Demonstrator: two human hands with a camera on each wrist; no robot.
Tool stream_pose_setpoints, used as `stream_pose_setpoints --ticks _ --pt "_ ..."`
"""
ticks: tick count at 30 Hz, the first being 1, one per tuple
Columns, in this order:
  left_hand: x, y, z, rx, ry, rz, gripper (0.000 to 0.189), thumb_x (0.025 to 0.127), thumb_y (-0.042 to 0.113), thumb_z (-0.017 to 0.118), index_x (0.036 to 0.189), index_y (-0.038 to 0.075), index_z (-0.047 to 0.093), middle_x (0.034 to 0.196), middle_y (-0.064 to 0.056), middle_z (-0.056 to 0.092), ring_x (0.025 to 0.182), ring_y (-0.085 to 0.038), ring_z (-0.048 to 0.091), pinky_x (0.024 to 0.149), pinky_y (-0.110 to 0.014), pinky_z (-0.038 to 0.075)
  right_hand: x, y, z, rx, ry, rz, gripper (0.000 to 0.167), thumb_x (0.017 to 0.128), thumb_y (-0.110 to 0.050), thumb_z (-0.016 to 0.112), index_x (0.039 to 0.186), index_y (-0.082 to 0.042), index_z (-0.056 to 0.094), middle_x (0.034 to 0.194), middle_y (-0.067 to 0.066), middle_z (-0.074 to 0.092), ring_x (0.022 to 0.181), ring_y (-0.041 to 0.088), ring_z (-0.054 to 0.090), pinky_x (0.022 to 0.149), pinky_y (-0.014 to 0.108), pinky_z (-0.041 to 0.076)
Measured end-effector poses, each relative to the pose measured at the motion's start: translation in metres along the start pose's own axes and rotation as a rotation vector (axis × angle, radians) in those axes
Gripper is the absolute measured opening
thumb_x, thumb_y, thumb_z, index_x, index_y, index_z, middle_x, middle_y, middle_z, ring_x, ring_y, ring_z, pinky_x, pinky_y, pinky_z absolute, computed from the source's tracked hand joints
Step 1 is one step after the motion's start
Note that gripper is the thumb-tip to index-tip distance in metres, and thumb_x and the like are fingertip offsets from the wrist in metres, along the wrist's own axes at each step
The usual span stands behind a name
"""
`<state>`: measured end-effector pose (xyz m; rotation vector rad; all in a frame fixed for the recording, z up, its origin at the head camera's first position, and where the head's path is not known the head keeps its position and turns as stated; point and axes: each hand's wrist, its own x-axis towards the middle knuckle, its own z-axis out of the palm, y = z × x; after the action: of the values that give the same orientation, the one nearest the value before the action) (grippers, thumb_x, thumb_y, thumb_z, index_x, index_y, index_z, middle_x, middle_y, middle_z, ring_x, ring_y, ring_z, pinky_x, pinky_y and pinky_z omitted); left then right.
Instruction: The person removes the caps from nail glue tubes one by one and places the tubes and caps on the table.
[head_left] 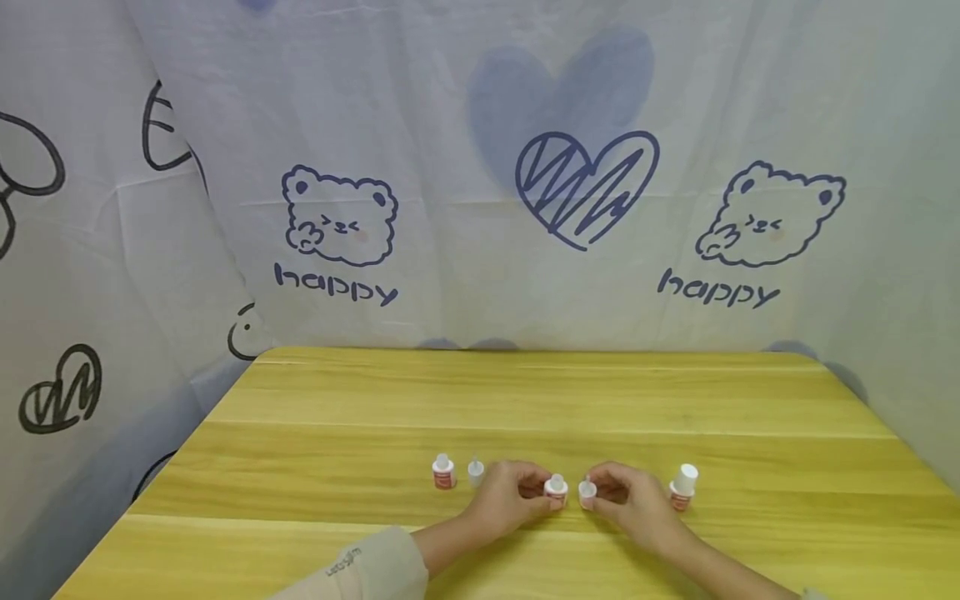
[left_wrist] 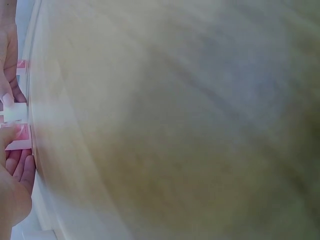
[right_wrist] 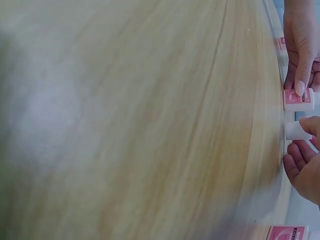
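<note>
Head view: a person's two hands meet over a yellow wood-grain table (head_left: 300,417), thumbs and fingers drawn in narrow, with a small gap between them. The left hand (head_left: 504,500) pinches a small white bottle with a pink-red label (head_left: 556,491), upright and uncapped, its pale nozzle pointing up. The right hand (head_left: 643,505) pinches a loose white cap (head_left: 587,492) just beside that bottle, on its right; the two are apart, lying between the hands. A thin tip rises from the top of the cap. Just left of the left hand stands a second loose cap (head_left: 476,474), and a little farther left, near that cap, a second uncapped bottle (head_left: 444,473). Just right of the right hand stands a third bottle (head_left: 682,487), upright with its white cap on. A light sleeve (head_left: 382,567) with small dark lettering covers the left forearm. Beyond the hands, past the table's far edge, hangs a pale cloth (head_left: 450,100) printed with hearts, bear faces and the word "happy". Both wrist views catch the hands only at the picture's edge, so whether the held bottle and cap touch the tabletop is hard to say.
</note>
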<state>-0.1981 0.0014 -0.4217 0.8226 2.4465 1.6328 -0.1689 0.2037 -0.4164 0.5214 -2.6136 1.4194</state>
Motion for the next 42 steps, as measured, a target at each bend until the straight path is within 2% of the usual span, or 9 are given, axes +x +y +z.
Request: stream_pose_setpoints --ticks 9,18,33,42 --pt "0.0011 -0.0015 0.0006 -0.004 -0.001 -0.006 0.021 0.078 0.006 0.073 0.096 -0.005 0.069 0.091 -0.016 0.071 0.078 -0.014 0.069 0.066 -0.010 0.051 0.0018 0.0003 -0.0022 -0.010 -0.005 0.024 0.021 0.077 -0.003 0.072 0.095 0.003 0.063 0.089 0.015 0.069 0.076 0.003 0.062 0.067 0.018 0.054" --pt "0.0009 0.0015 0.0006 -0.023 0.004 -0.002 0.023 0.077 0.008 0.075 0.096 -0.004 0.069 0.091 -0.015 0.072 0.079 -0.020 0.070 0.066 -0.011 0.051 0.0018 0.0003 -0.0034 -0.009 -0.009 0.018 0.022 0.077 -0.004 0.072 0.096 0.002 0.064 0.090 0.015 0.070 0.076 0.006 0.064 0.068 0.017 0.054" --pt "0.0009 0.0012 -0.0004 -0.035 0.001 -0.005 0.023 0.077 0.007 0.075 0.096 -0.005 0.069 0.091 -0.016 0.071 0.080 -0.020 0.069 0.066 -0.010 0.051 0.0031 0.0023 -0.0028 0.005 -0.028 0.000 0.021 0.078 -0.004 0.072 0.095 0.003 0.064 0.089 0.015 0.070 0.076 0.002 0.062 0.067 0.018 0.054" --pt "0.0007 0.0015 -0.0006 -0.001 -0.008 0.000 0.027 0.081 0.015 0.073 0.097 -0.006 0.067 0.090 -0.017 0.071 0.080 -0.017 0.069 0.067 -0.010 0.051 0.0023 0.0012 -0.0044 0.025 -0.063 -0.015 0.024 0.079 -0.005 0.071 0.099 0.005 0.062 0.091 0.017 0.069 0.079 0.000 0.061 0.069 0.018 0.054"
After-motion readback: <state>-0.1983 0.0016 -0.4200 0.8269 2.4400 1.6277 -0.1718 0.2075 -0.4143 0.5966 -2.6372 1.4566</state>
